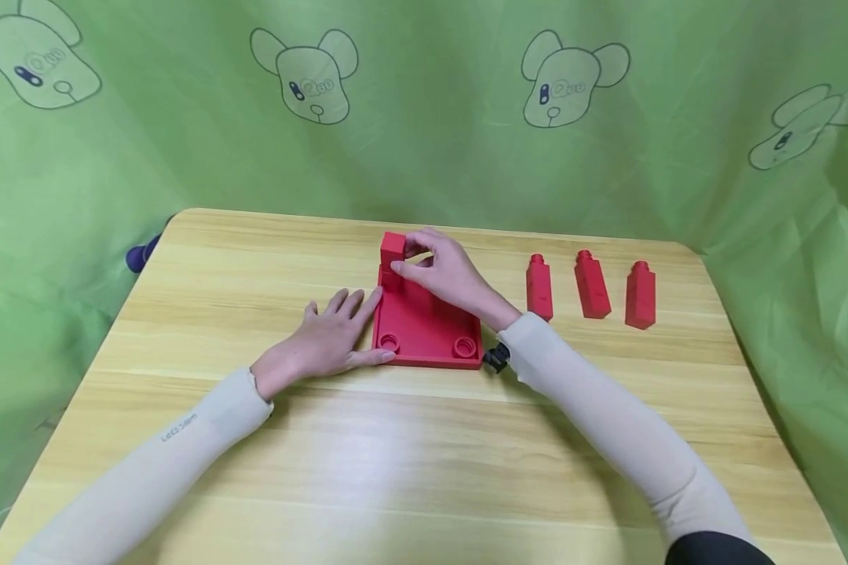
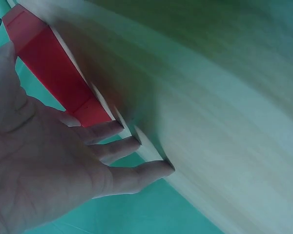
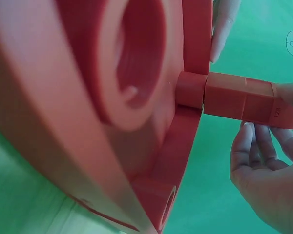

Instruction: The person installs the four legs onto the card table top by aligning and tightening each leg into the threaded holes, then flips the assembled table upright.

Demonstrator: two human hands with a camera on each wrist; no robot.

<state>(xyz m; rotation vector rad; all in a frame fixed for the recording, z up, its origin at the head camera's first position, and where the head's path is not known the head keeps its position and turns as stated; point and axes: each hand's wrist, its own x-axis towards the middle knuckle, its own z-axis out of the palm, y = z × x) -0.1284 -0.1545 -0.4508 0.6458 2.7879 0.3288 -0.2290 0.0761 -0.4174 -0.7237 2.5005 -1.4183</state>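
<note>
My right hand pinches a red square peg between thumb and fingers. The peg stands upright at the back left corner of a red square tray. In the right wrist view, the peg's lower end meets a round socket at that corner, with a thin dark line between them. Round sockets also show at the front left corner and front right corner. My left hand lies with spread fingers along the tray's left side, its thumb at the front left corner and its fingertips against the edge.
Three similar red pegs with round knobbed ends lie on the wooden table to the right: a left one, a middle one and a right one. A green curtain hangs behind the table's back edge.
</note>
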